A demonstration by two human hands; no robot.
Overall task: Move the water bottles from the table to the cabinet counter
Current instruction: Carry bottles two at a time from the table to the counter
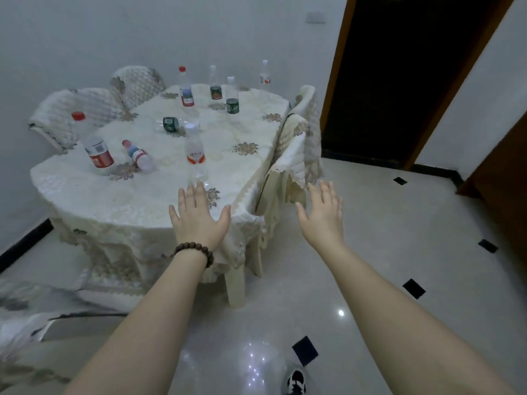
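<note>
Several clear plastic water bottles stand or lie on a round table point(85, 192) covered with a cream floral cloth. Nearest me stands a bottle with an orange label point(195, 155). A red-capped bottle with a red label point(94, 146) stands at the left, a small bottle point(139, 156) lies beside it, and a green-labelled bottle point(174, 125) lies in the middle. Others stand at the back point(232, 99). My left hand point(198, 215), with a bead bracelet at the wrist, is spread flat just short of the orange-label bottle. My right hand point(322, 212) is spread over the floor beside a chair, holding nothing.
Cream padded chairs point(296, 155) ring the table on the right and at the back left. A dark doorway with a wooden frame point(399, 81) lies to the right. The glossy tiled floor point(399, 252) stretches to the right. My shoe point(296, 382) shows at the bottom.
</note>
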